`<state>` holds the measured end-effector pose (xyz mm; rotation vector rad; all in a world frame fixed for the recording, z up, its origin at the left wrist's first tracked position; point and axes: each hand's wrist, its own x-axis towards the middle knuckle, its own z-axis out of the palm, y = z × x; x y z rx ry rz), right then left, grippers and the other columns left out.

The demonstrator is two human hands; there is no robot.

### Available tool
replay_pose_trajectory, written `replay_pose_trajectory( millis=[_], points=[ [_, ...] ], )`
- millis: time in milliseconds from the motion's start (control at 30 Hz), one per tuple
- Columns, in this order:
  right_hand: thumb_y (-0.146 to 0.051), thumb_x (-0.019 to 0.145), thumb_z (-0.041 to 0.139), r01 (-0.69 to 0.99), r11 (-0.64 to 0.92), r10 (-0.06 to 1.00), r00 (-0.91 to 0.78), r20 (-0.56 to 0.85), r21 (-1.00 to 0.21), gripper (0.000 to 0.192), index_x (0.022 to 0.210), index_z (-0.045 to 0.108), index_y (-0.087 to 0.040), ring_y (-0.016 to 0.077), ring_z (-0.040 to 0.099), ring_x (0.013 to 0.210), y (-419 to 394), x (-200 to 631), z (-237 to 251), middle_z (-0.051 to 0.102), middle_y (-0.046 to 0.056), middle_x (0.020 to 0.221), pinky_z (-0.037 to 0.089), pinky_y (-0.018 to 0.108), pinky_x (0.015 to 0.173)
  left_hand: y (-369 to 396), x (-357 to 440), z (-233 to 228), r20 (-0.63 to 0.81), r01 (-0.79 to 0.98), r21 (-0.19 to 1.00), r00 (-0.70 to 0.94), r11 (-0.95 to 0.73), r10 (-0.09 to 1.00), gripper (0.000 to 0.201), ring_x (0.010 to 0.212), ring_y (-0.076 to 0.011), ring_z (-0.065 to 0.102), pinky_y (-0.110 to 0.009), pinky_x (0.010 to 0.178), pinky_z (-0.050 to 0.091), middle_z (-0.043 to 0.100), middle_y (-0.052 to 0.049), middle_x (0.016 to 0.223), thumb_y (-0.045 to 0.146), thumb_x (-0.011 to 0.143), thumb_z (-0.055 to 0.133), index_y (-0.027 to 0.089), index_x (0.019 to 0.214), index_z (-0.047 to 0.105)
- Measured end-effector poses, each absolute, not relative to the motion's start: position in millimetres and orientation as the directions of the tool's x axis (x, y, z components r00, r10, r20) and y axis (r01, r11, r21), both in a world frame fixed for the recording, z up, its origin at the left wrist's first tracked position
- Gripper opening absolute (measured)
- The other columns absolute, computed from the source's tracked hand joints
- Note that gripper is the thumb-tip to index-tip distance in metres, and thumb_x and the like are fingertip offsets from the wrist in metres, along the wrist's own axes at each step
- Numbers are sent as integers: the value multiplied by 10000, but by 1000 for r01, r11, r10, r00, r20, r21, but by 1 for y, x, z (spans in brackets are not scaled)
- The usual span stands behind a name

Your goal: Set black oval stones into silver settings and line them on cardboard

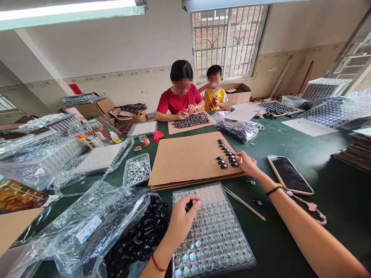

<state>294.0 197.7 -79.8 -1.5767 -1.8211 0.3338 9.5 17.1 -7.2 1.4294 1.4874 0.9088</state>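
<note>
Our left hand (181, 220) pinches a small black piece (189, 205) over the clear blister tray (220, 247) at the bench's near edge. Our right hand (246, 163), fingers together, touches the end of a row of black pieces (227, 156) on the cardboard sheet (185, 158), mid-bench. A phone (290, 174) lies just beside it.

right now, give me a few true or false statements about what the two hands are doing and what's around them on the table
1. The left hand pinches a small dark piece over the clear plastic tray. True.
2. The right hand rests on the phone. False: it touches the dark pieces on the cardboard sheet.
3. The phone lies screen up on the green table. True.
4. The dark pieces on the cardboard lie in one heap. False: they lie in short rows.
</note>
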Motion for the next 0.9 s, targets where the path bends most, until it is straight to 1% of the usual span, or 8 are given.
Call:
replay_pose_trajectory(
  millis=[167,333,400,467,567,733,800,900],
  points=[
    [-380,843,321,763,236,936,-11,352,-602,203,875,477,-253,267,477,1041,197,291,-79,601,31,1077,266,509,844,16,10,-6,-77,378,924,40,56,996,253,465,-122,488,-220,492,358,482,30,526,388,750,491,174,823,605],
    [-363,851,306,761,257,920,-3,393,-595,220,877,491,-247,259,493,1013,193,293,-73,618,44,1041,291,482,830,14,11,-6,-91,395,916,47,65,995,257,464,-123,481,-219,488,349,469,35,505,391,753,488,173,830,599],
    [-354,832,342,764,269,906,7,423,-587,199,865,499,-237,260,499,988,189,296,-70,629,54,1005,302,466,827,14,11,-5,-98,392,917,41,74,994,258,466,-125,484,-220,488,351,473,33,509,393,751,489,174,829,601],
    [-354,785,420,767,282,893,10,451,-577,163,841,508,-230,267,500,971,185,298,-69,640,55,962,308,457,827,15,10,-4,-94,385,920,36,73,995,256,469,-126,490,-221,493,356,483,30,519,392,750,490,176,827,605],
    [-339,717,503,770,304,883,-6,470,-561,132,788,523,-230,268,513,938,181,300,-68,652,36,904,322,438,821,16,9,-3,-86,380,922,29,69,996,256,466,-124,490,-219,490,356,489,29,519,392,748,492,179,825,610],
    [-313,728,478,781,294,873,17,488,-552,116,775,529,-221,255,532,887,192,302,-62,656,33,869,349,405,771,17,6,-5,-70,390,919,12,60,997,262,456,-124,475,-216,482,345,459,38,470,392,751,492,172,834,607],
    [-306,720,481,788,299,873,1,487,-537,118,766,541,-216,261,534,871,201,302,-58,656,34,850,343,410,762,17,5,-6,-62,396,917,17,50,998,264,460,-120,473,-217,485,347,472,32,498,394,759,484,172,836,603],
    [-291,697,504,796,337,880,-78,468,-502,114,748,567,-211,258,544,820,213,302,-52,659,29,820,328,417,757,16,5,-5,-65,408,912,29,48,997,265,464,-115,476,-216,483,349,477,26,540,400,771,470,174,832,595]
  ],
)
